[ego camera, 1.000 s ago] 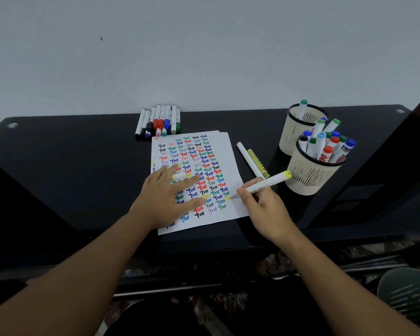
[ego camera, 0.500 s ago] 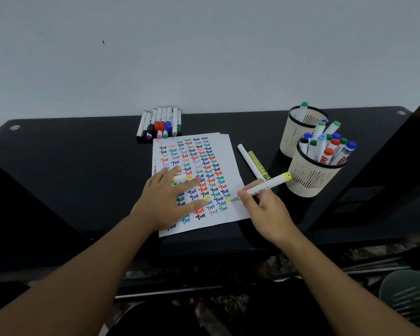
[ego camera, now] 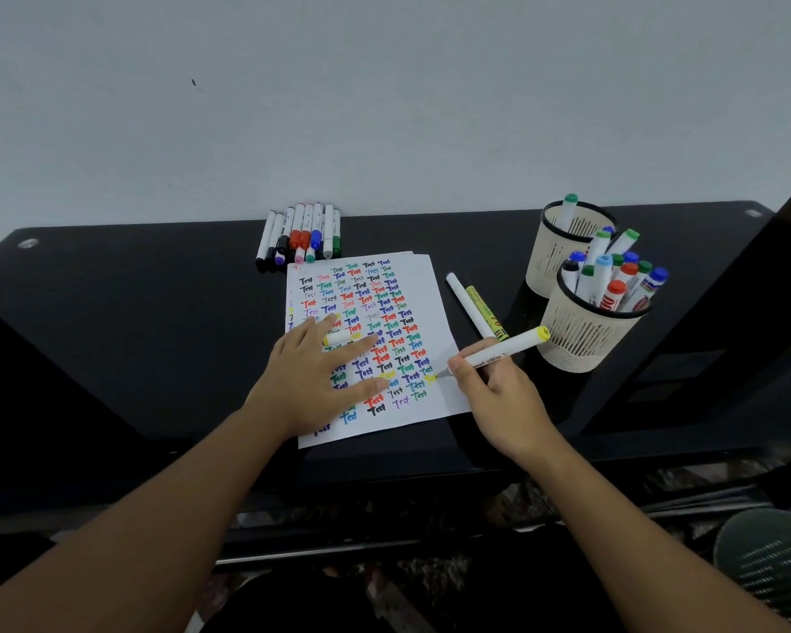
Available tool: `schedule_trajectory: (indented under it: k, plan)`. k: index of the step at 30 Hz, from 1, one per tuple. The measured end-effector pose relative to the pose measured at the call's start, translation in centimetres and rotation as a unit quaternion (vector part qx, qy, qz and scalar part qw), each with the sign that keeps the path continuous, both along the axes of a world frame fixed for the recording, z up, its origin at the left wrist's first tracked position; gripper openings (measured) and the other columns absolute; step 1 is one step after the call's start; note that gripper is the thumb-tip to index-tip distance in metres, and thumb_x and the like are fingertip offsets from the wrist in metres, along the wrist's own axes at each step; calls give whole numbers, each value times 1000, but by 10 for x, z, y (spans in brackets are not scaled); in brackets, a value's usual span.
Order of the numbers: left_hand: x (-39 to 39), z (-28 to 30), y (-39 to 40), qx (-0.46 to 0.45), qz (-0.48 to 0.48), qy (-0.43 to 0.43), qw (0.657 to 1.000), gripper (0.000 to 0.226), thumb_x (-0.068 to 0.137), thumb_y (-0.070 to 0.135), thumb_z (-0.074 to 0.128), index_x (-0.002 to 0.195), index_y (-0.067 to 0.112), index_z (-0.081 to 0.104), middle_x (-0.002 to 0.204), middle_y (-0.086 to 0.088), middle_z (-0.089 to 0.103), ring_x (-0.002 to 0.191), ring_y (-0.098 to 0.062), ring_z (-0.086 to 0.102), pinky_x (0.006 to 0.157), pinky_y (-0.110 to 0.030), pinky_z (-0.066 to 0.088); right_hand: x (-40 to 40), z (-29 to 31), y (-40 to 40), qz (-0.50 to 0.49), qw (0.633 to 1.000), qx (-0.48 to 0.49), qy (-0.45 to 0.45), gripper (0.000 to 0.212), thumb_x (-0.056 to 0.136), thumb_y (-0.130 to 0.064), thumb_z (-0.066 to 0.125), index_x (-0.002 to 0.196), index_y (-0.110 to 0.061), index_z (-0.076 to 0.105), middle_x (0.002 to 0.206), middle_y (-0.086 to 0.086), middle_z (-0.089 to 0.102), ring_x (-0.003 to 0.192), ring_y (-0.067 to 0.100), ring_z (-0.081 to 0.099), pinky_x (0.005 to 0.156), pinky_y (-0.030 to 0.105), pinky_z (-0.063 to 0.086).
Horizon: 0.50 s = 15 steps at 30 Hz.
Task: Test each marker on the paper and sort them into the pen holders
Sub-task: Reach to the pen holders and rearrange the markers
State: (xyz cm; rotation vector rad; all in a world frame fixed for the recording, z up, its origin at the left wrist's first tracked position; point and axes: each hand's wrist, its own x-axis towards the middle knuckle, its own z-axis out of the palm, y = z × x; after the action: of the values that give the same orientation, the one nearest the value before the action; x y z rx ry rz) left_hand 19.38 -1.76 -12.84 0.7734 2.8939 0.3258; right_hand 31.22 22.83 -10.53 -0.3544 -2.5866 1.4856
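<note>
Paper (ego camera: 430, 303) partly under left hand (ego camera: 314, 381)

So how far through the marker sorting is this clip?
Well along: the paper is nearly full and both holders hold markers. In hand: the right hand writes with a yellow marker, the left hand pins its cap. Left: the row by the wall.
</note>
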Motion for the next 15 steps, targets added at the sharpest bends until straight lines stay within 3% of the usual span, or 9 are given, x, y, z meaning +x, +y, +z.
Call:
schedule_trajectory:
  k: [7,11,15]
  plan:
    - [1,0,0,15,0,0,1000,72,79,96,25,145,70,16,169,7,4,156,-22,-4,125,-50,1,-1,-2,-1,-6,1000,11,12,15,106,-42,53,106,-28,58,89,-9,64,85,9,62,69,26,49]
    - [2,2,0,124,26,16,992,69,89,80,41,152,60,18,166,2,21,153,-19,14,124,-48,16,-4,-8,4,-7,995,-81,66,7,104,-40,59,108,-35,60,90,-14,61,84,2,59,76,22,46]
    - [0,2,-1,206,109,24,972,67,100,57,49,158,36,24,153,4,37,144,-14,21,117,-43,29,-5,-7,1,32,989,-105,99,9,105,-33,59,113,-34,63,88,-14,64,83,4,62,80,24,52]
